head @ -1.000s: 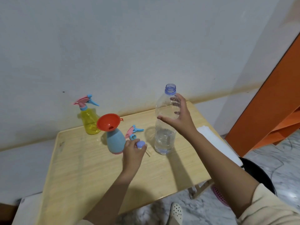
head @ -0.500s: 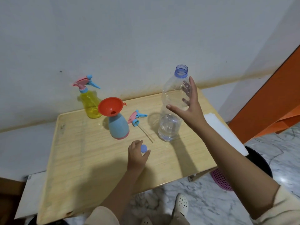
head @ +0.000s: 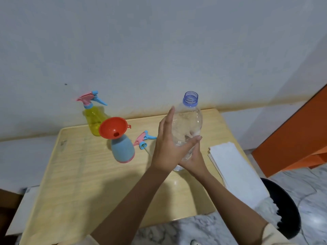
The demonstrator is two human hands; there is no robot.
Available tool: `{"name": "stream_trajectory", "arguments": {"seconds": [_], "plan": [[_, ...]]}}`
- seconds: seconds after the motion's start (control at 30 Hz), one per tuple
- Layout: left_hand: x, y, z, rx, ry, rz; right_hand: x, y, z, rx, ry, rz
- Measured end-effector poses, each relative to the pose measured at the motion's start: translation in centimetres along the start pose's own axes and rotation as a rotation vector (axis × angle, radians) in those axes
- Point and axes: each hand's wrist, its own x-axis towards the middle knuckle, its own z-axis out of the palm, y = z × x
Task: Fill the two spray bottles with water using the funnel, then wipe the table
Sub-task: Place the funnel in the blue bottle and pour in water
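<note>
A clear water bottle point(head: 192, 119) stands uncapped on the wooden table point(head: 79, 174), its blue neck ring on top. My left hand point(head: 166, 145) presses against its left side, fingers pointing up and thumb across the front. My right hand point(head: 193, 159) wraps the bottle's lower part from the right. Left of them stands the blue spray bottle point(head: 123, 150) with the red funnel point(head: 113, 127) in its neck. Its pink-and-blue spray head point(head: 143, 139) lies loose beside it. The yellow spray bottle point(head: 93, 121) stands by the wall with its head on. I cannot see the bottle's cap.
A folded white cloth point(head: 235, 170) lies along the table's right edge and hangs over it. A dark round bin point(head: 284, 209) sits on the marble floor below. Orange furniture point(head: 297, 135) stands at the right. The wall runs close behind the table.
My left hand rose from the table's front, where it held the blue cap, to the bottle's side. My right hand slid down from the bottle's upper part to its base.
</note>
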Motion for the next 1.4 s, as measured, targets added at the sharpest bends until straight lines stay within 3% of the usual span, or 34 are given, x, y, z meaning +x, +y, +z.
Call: {"name": "stream_trajectory", "arguments": {"seconds": [0.23,0.5,0.83,1.4], "plan": [[1.2,-0.8,0.4,-0.024,0.213,-0.01,1.4,-0.7,0.5,-0.095,0.022,-0.022],[0.0,-3.1,-0.6,-0.452,0.509,-0.267,2.3,-3.1,-2.0,-0.596,-0.148,-0.138],[-0.5,-2.1,1.7,-0.853,0.634,-0.427,2.2,-8.3,-5.3,-1.098,-0.219,-0.181],[-0.3,-0.1,1.7,-1.075,0.63,-0.533,1.8,-13.2,-6.3,-1.345,-0.17,-0.271]]}}
